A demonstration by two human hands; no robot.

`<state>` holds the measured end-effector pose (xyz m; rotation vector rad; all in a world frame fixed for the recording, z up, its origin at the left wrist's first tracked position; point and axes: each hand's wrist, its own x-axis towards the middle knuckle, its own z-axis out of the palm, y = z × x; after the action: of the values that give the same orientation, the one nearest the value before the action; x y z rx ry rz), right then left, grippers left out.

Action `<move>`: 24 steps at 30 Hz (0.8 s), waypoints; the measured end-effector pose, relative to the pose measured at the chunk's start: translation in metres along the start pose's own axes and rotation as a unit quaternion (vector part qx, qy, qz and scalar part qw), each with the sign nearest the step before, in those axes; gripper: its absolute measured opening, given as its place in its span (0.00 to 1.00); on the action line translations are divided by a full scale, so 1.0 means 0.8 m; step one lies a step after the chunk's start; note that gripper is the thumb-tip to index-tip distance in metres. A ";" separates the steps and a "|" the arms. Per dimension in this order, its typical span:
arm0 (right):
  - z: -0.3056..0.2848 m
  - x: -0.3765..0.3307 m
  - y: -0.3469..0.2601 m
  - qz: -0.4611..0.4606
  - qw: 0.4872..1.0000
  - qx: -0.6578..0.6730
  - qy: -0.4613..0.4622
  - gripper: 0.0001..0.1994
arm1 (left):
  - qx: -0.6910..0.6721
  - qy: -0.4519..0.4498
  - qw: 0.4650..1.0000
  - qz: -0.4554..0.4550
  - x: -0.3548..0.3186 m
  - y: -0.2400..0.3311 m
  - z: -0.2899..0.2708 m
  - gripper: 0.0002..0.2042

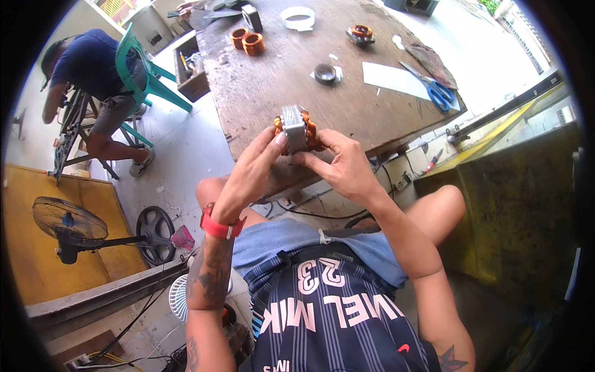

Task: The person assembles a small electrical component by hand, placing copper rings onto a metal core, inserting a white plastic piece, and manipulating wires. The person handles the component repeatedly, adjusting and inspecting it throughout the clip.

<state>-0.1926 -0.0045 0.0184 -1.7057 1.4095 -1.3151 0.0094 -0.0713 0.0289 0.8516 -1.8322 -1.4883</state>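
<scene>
Above the near edge of the wooden table, I hold a motor stator between both hands. It has a grey laminated steel core, with copper wire windings bulging out at its two sides. My left hand grips the left side, its thumb resting against the core. On the other side, my right hand closes around the right winding, thumb low at the core's bottom edge. The fingertips behind the stator are partly hidden.
On the table lie copper coils, a second wound core, a dark tape roll, a white band, white sheet and blue-handled scissors. A person bends beside a green chair. A fan stands left.
</scene>
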 end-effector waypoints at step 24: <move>0.001 -0.015 0.027 -0.095 0.965 -0.243 -0.014 0.19 | 0.371 0.181 0.907 0.086 -0.022 -0.020 0.063 0.17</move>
<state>-0.2000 0.0006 -0.0045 -2.2144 1.6844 -1.0894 -0.0189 -0.0304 0.0033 1.1731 -2.1110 -0.4399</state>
